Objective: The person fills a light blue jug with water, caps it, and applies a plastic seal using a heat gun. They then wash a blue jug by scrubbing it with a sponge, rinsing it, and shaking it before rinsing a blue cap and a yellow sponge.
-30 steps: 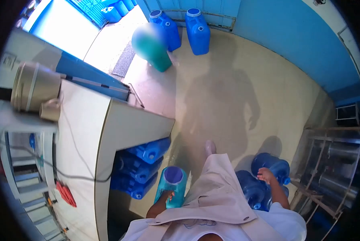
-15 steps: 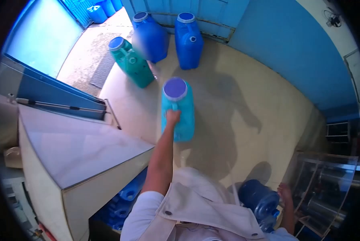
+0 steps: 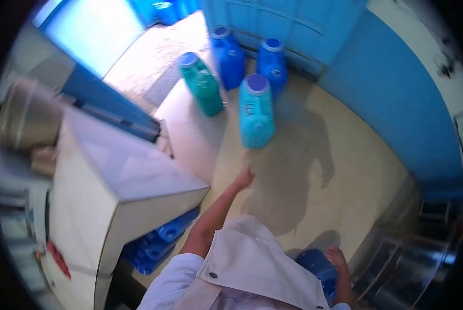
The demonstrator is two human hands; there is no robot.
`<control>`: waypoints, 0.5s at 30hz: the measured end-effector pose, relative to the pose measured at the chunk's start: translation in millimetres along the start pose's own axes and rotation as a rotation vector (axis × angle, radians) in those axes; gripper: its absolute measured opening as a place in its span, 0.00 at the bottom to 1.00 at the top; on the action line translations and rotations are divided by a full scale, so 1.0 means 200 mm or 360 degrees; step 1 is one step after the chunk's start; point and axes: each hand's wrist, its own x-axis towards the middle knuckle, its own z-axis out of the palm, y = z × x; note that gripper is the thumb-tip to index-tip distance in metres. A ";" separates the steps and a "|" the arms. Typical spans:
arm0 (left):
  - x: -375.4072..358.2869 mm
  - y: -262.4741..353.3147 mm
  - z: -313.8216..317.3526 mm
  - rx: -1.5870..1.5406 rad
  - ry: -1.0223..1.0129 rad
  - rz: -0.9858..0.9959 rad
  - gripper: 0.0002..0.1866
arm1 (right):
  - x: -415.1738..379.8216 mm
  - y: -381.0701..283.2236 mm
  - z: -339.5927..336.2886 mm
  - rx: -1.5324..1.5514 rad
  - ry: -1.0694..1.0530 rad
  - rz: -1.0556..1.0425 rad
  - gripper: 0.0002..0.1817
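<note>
A turquoise jug (image 3: 256,119) with a purple cap stands upright on the floor. Just below it, apart from it, is my left hand (image 3: 245,178), its fingers curled and nothing visible in them. My right hand (image 3: 337,257) is low on the right beside a blue water bottle (image 3: 318,268); its fingers are too blurred to read. Behind the turquoise jug are a green jug (image 3: 203,88) on the left, a blue jug (image 3: 229,62) and another blue jug (image 3: 273,64), all capped.
A white-topped counter (image 3: 133,165) juts in from the left, with blue containers (image 3: 161,240) beneath. A doorway opens at the upper left. Lower right stands a clear-panelled rack (image 3: 402,268). A blue wall (image 3: 397,88) bounds the right.
My left hand has let go of the turquoise jug, which now stands farther forward near the other jugs. The view has shifted, showing more of the counter.
</note>
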 end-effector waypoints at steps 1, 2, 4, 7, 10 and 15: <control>-0.27 0.02 -0.03 0.0060 -0.0136 -0.0082 0.23 | 0.16 0.14 -0.03 -0.0434 -0.0141 -0.0560 0.12; -0.48 -0.11 -0.02 -0.0201 -0.0307 -0.0135 0.21 | 0.14 -0.09 0.03 -0.0118 -0.0171 -0.0304 0.13; -1.01 -0.09 -0.11 -0.0433 -0.0126 -0.0284 0.20 | 0.02 -0.76 0.29 -0.0131 -0.0231 -0.0128 0.18; -1.75 -0.04 -0.41 -0.0332 0.0080 -0.0109 0.18 | -0.19 -1.41 0.74 -0.0630 -0.0676 -0.0434 0.23; -2.54 -0.07 -0.68 -0.0086 0.0650 -0.0001 0.19 | -0.65 -1.88 1.39 -0.0843 -0.1367 -0.0816 0.22; -4.17 0.01 -0.81 -0.0493 0.1651 -0.0061 0.21 | -1.94 -2.09 2.62 -0.1295 -0.2116 -0.1227 0.22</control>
